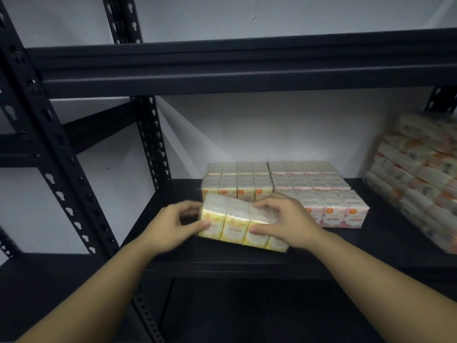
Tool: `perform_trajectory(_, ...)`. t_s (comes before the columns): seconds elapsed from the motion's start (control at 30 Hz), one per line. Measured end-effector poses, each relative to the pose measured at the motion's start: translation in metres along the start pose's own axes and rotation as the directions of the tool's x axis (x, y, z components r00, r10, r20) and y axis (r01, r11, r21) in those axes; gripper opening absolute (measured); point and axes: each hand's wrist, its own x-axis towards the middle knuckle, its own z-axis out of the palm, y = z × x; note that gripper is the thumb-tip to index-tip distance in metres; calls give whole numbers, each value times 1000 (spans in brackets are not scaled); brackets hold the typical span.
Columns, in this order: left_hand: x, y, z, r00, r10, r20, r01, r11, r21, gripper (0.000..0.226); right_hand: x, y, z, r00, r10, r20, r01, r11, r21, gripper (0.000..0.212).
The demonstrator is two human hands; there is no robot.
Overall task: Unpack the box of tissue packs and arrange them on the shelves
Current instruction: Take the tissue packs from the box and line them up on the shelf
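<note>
A yellow tissue pack [237, 222], wrapped in clear film, sits tilted on the black shelf board [385, 240] near its front edge. My left hand [176, 225] grips its left end and my right hand [286, 222] grips its right part from above. Just behind it stand two more yellow packs [238, 180] in a row running back to the wall. To their right lie pink packs [331, 199], also lined front to back. The box is not in view.
A tall stack of wrapped tissue packs [420, 179] fills the shelf's right end. A black shelf beam [247, 63] crosses overhead. Perforated black uprights [57, 154] stand at the left. A white wall is behind. Bare shelf board lies left of the yellow packs.
</note>
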Motion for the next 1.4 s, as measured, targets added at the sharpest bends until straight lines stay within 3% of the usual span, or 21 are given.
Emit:
perform_trajectory(0.13, -15, -23, 17, 996, -87, -1, 87, 994, 69, 26, -1, -1, 21, 1000, -30, -7, 29, 995, -93, 64)
perform_trajectory(0.27, -13, -27, 27, 989, -74, -124, 82, 995, 57, 28, -2, -2, 16, 1000, -31, -6, 30, 997, -68, 64)
perform_trajectory(0.43, -8, -23, 25, 989, -64, -134, 75, 994, 79, 33, -10, -1, 4, 996, 15, -85, -22, 996, -86, 47)
perform_trajectory(0.63, 9, -26, 17, 943, -156, -293, 196, 974, 114, 34, -14, -21, 13, 997, 77, 29, -76, 997, -32, 34)
perform_trajectory(0.77, 1, -7, 25, 927, -183, -328, 214, 975, 61, 28, -3, -28, 15, 989, 128, 79, -129, 991, 17, 32)
perform_trajectory(0.83, -7, 7, 40, 938, -187, -293, 202, 979, 22, 41, 7, -24, 17, 983, 174, 59, -178, 982, 63, 36)
perform_trajectory(0.97, -17, 31, 70, 964, -195, -179, 202, 979, 19, 100, 35, -21, 24, 981, 191, 44, -195, 977, 86, 35)
perform_trajectory(1.03, -19, 38, 80, 965, -211, -156, 216, 976, 10, 114, 48, -27, 27, 979, 184, 91, -191, 979, 75, 31)
perform_trajectory(1.27, -21, 29, 84, 972, -195, -132, 179, 976, -121, 108, 64, -39, 28, 969, 138, 205, -138, 990, -12, 42)
perform_trajectory(1.4, -26, 12, 56, 949, -286, -134, 277, 957, -80, 112, 58, -29, 21, 961, 198, 195, -177, 977, -119, 64)
